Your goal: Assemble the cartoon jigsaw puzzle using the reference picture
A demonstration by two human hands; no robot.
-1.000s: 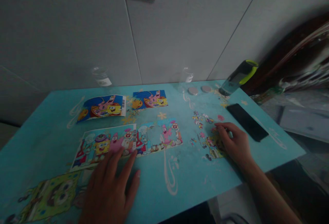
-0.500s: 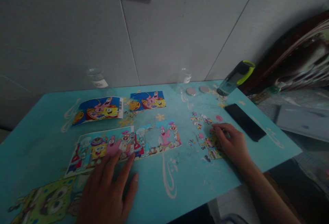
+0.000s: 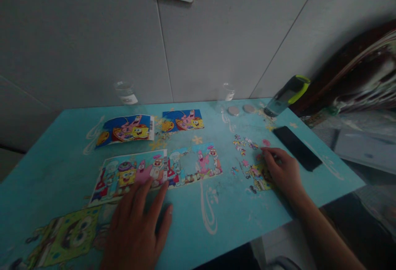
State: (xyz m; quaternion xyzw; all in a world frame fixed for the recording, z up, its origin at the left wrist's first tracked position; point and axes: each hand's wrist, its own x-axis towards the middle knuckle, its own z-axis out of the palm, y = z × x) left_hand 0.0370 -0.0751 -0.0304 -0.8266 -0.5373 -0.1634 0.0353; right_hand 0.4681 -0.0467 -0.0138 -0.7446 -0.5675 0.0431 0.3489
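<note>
My left hand (image 3: 136, 224) lies with fingers spread, its fingertips on the lower edge of a picture card (image 3: 113, 179) printed with cartoon characters. Touching that card's right side is a partly assembled jigsaw puzzle (image 3: 206, 164), a frame of joined pieces with a gap in its middle. On the right, my right hand (image 3: 283, 173) rests on the table with thumb and forefinger pinched together. Whether a piece is between them is too dim to see. Loose puzzle pieces (image 3: 243, 144) lie just left of its fingertips.
Behind are a second picture card (image 3: 130, 129) with a curled edge and a matching blue puzzle (image 3: 185, 120). Two clear jars (image 3: 126, 93), (image 3: 228, 93) stand near the wall, with round lids (image 3: 233, 111) beside one. A bottle (image 3: 286, 96) and a black phone (image 3: 297, 148) are at right.
The view has swung slightly left, so everything sits a little further right in the picture. Both hands keep nearly the same pose and place on the table.
</note>
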